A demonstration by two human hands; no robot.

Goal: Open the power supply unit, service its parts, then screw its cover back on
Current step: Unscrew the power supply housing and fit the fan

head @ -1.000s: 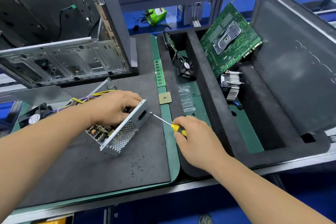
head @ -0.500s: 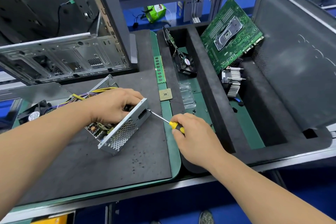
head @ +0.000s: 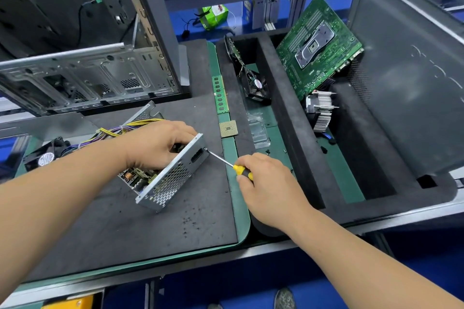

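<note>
- Power supply unit sits on the dark foam mat, near the middle of my bench, tilted up on one edge with its perforated metal end plate facing right.
- My left hand curls over the top of the unit, fingers hooked inside the open casing, holding it propped and steady.
- My right hand grips the yellow handle of a screwdriver; its thin shaft runs up and left, and the tip touches the far upper corner of the end plate.
- Inside the open side I see a circuit board with a copper coil and small components, exposed and easy to damage.
- A bundle of yellow and purple wires trails from the unit toward the far left.
- I judge the unit fairly heavy for its size and stiff, with bare sheet-metal edges that may be sharp and smooth sides that could slip.
- The safest hold seems to be on the metal frame and outer walls, never on the board or the wires.
- To the right, a processor chip and a green memory stick lie on the mat's green edge.
- Farther right, a black foam tray holds a motherboard, a heatsink and a small fan.
- A stripped computer case lies at the far left.
</note>
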